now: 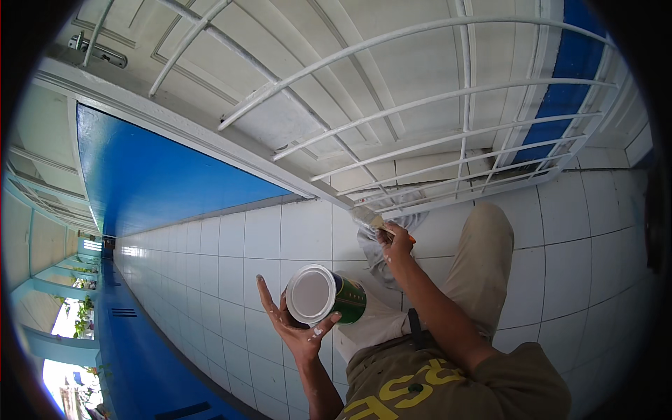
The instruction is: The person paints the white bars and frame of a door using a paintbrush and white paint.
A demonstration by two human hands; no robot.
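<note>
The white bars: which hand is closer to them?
Right. The right hand is just short of the white bars' lower corner, holding a brush; the left hand is farther back, around a can.

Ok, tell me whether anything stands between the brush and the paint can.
Nothing visible stands between the brush in the right hand and the paint can in the left hand. The rumpled grey cloth appears to lie lower, on the tiled floor.

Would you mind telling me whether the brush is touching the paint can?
Apart. The head view shows a plain gap, with floor tiles visible between the brush in the right hand and the paint can in the left hand.
</note>
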